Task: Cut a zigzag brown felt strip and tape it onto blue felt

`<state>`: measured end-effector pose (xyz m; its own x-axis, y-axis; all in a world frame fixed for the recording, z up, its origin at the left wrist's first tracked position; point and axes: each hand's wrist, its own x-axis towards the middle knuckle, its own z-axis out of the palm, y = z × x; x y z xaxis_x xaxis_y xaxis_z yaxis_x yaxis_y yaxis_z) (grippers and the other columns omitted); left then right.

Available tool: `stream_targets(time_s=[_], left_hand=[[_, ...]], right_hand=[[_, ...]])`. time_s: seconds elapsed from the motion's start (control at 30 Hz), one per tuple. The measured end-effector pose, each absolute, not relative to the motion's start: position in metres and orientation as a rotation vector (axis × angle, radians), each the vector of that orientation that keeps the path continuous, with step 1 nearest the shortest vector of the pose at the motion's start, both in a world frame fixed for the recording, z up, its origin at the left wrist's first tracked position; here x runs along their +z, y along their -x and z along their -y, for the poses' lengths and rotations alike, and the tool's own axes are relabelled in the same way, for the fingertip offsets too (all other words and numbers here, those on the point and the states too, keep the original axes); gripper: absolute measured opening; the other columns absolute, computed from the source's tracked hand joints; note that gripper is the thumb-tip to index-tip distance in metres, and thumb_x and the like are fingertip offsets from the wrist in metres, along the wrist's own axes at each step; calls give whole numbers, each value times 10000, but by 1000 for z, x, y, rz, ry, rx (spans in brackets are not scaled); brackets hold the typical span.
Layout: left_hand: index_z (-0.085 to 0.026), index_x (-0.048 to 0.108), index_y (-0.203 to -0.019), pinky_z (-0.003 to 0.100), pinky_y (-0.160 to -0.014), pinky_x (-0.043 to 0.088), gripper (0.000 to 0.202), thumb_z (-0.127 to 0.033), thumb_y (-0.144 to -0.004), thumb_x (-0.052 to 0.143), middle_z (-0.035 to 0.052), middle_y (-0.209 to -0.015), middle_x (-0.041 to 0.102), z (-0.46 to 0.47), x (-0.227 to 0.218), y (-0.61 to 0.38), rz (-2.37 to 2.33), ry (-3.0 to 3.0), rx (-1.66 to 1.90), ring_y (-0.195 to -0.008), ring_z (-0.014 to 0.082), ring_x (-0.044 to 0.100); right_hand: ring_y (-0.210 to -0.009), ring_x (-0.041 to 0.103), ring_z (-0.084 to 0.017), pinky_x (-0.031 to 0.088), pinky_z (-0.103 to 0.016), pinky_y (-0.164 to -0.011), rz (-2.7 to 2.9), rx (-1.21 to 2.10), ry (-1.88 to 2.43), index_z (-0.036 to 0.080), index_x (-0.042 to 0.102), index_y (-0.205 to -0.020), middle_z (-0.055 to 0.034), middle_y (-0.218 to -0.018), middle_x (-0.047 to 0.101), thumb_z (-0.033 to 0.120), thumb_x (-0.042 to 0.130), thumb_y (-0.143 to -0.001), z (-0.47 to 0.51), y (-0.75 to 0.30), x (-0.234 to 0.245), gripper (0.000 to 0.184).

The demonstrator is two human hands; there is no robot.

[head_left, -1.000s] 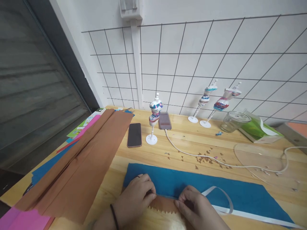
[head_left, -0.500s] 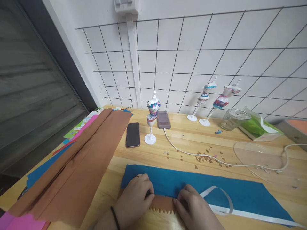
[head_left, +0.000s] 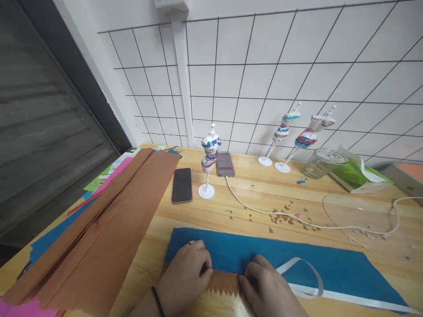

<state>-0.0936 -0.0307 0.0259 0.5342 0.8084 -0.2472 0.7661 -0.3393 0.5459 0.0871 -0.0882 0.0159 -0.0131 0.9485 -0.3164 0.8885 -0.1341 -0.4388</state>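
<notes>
A blue sheet of cloth or crepe paper lies flat at the table's front. Along its near edge runs a brown strip with a sawtooth lower edge. My left hand, with a dark band at the wrist, has its fingers curled and closed on the strip's left part. My right hand pinches the strip at its right end. Between the two hands a short stretch of strip shows; the fingertips are partly hidden. Just right of my right hand, a white ribbon loops up and lies along the blue sheet's edge.
Folded brown material covers coloured sheets on the left. Behind stand a black phone, a small dress form and two more dress forms. A white cable crosses near brown scraps. A clear jar lies back right.
The view has shifted slightly. Both hands keep their grip on the brown strip, with no clear movement.
</notes>
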Motion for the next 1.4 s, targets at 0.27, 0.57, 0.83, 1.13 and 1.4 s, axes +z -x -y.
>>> stream_targets(time_s=[0.27,0.57,0.83,1.13,1.4], left_hand=[[-204,488,-747,257,-680,353,181,-58,-641,468,-29,-778,525,29,27,97,-1265,-2068,143,-775,145,476],[-227,507,-862,262,-786,416,284,-25,-678,428,-5,-925,559,44,25,123,-1143,-2197,266,-903,154,496],[-186,452,-1236,415,-905,416,523,-503,-820,456,124,-1244,517,60,1,136,-823,-3069,350,-1185,301,405],[-221,449,-1239,446,-909,431,513,-471,-797,517,124,-1330,422,54,-2,147,-852,-3011,242,-1227,301,367],[-173,552,-1101,475,-924,414,438,-340,-709,655,140,-1316,438,61,-6,142,-819,-3045,420,-1258,327,300]], right_hand=[[-720,562,-196,427,-295,-649,1972,863,2159,210,441,-622,-66,-782,517,176,389,-808,84,-86,16,197],[-747,551,-197,411,-300,-663,1875,937,2037,226,419,-740,-44,-795,547,138,419,-759,86,-90,19,90],[-744,556,-178,410,-283,-667,1833,936,1840,238,463,-791,-23,-819,546,207,367,-817,96,-97,7,104],[-800,563,-182,434,-280,-707,1850,1031,1822,223,503,-867,-48,-888,581,244,389,-845,98,-103,18,118],[-1004,549,-213,474,-338,-840,2156,558,1618,182,574,-1033,-103,-1051,615,211,327,-909,86,-99,26,278]])
